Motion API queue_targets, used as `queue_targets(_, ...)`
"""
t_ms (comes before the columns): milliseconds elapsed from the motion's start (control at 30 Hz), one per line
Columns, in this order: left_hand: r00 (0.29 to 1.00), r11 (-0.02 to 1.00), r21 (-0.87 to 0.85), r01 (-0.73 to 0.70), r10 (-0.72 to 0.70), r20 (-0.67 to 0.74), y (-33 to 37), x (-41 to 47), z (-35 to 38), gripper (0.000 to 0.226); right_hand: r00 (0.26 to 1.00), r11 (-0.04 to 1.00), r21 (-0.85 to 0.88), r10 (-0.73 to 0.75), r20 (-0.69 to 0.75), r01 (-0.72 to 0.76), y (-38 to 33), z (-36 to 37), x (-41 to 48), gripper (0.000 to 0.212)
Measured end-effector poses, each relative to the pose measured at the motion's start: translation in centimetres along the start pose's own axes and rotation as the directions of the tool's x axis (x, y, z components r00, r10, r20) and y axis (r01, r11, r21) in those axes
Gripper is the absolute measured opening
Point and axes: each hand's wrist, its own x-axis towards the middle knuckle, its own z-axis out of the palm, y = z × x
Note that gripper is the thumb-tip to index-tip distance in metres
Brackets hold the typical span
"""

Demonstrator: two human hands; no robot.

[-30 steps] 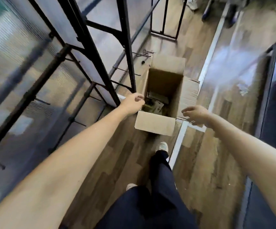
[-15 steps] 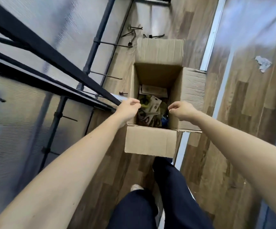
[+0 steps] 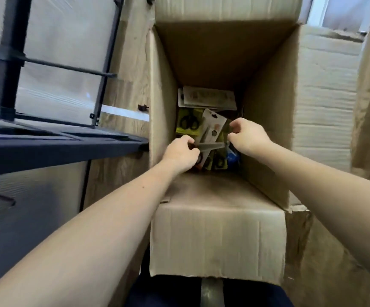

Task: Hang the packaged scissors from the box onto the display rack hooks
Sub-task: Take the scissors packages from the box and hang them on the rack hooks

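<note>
Both left hand (image 3: 180, 152) and right hand (image 3: 246, 135) dropped into box (image 3: 268, 107), seemingly pinching scissors pack (image 3: 211, 146).

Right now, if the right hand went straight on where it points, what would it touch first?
Probably the tilted white card scissors package, just ahead of the right hand inside the brown cardboard box; depth is unclear.

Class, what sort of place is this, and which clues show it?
Probably a shop or stockroom being stocked: a cardboard box of carded scissors packs on the floor, beside a black display rack with bare hooks.
</note>
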Motion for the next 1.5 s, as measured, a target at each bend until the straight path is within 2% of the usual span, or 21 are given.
queue_targets(133, 0.999, 0.992, 0.123, -0.03, 0.025, 0.044, -1.6, 6.0, 4.9, 0.039, 0.992, 0.979, 0.188, 0.091, -0.091, -0.072, 1.9, 3.3, 6.1, 0.046)
queue_targets(233, 0.995, 0.959, 0.272, -0.079, 0.058, 0.085, -2.7, 10.3, 8.3, 0.043, 0.968, 0.934, 0.325, 0.205, -0.146, -0.149, 3.5, 5.9, 10.4, 0.044)
queue_targets(333, 0.993, 0.941, 0.321, -0.104, 0.079, 0.088, -3.5, 14.3, 10.4, 0.051, 0.936, 0.875, 0.43, 0.315, -0.156, -0.223, 5.1, 8.1, 13.9, 0.046)
queue_targets(500, 0.959, 0.812, 0.511, -0.282, 0.224, 0.173, -5.4, 18.0, 11.8, 0.08, 0.953, 0.825, 0.542, 0.271, -0.134, -0.158, 7.5, 10.7, 17.6, 0.045)
queue_targets(567, 0.955, 0.781, 0.55, -0.296, 0.244, 0.168, -6.5, 18.1, 12.6, 0.087, 0.958, 0.819, 0.558, 0.251, -0.137, -0.135, 7.8, 11.5, 18.3, 0.037)
queue_targets(700, 0.937, 0.73, 0.612, -0.306, 0.344, 0.058, -6.6, 18.3, 13.0, 0.066, 0.95, 0.862, 0.493, 0.244, -0.193, -0.121, 7.7, 13.2, 18.8, 0.031)
queue_targets(833, 0.925, 0.641, 0.679, -0.358, 0.344, 0.162, -6.2, 17.9, 12.4, 0.046, 0.936, 0.899, 0.436, 0.188, -0.297, -0.042, 7.7, 14.0, 17.5, 0.029)
queue_targets(933, 0.93, 0.654, 0.673, -0.346, 0.334, 0.153, -5.9, 17.6, 11.7, 0.034, 0.934, 0.92, 0.391, 0.144, -0.327, -0.005, 7.8, 13.5, 16.4, 0.023)
queue_targets(1000, 0.93, 0.709, 0.619, -0.337, 0.352, 0.104, -5.4, 16.7, 11.0, 0.03, 0.932, 0.92, 0.391, 0.134, -0.336, 0.008, 7.6, 12.9, 15.5, 0.022)
queue_targets(1100, 0.921, 0.802, 0.504, -0.32, 0.388, -0.032, -4.8, 14.4, 10.1, 0.024, 0.925, 0.836, 0.549, 0.215, -0.314, -0.008, 6.6, 11.5, 13.5, 0.025)
queue_targets(1233, 0.879, 0.818, 0.472, -0.328, 0.448, -0.165, -3.2, 10.2, 8.0, 0.02, 0.934, 0.76, 0.65, 0.214, -0.286, 0.025, 3.9, 9.4, 9.5, 0.021)
queue_targets(1300, 0.853, 0.814, 0.461, -0.354, 0.483, -0.198, -2.1, 7.7, 6.7, 0.019, 0.951, 0.707, 0.704, 0.168, -0.258, 0.066, 2.2, 8.1, 6.6, 0.012)
queue_targets(1367, 0.813, 0.822, 0.418, -0.387, 0.518, -0.265, -0.8, 4.9, 5.2, 0.018, 0.957, 0.699, 0.705, 0.108, -0.27, 0.12, 0.8, 6.1, 3.6, 0.01)
queue_targets(1433, 0.783, 0.832, 0.384, -0.401, 0.529, -0.327, 0.4, 1.9, 3.7, 0.018, 0.949, 0.708, 0.683, 0.058, -0.31, 0.18, -0.4, 3.7, 0.5, 0.016)
queue_targets(1500, 0.784, 0.834, 0.382, -0.398, 0.526, -0.33, 1.6, -1.2, 2.4, 0.021, 0.94, 0.709, 0.662, 0.0, -0.342, 0.242, -1.2, 0.9, -2.5, 0.022)
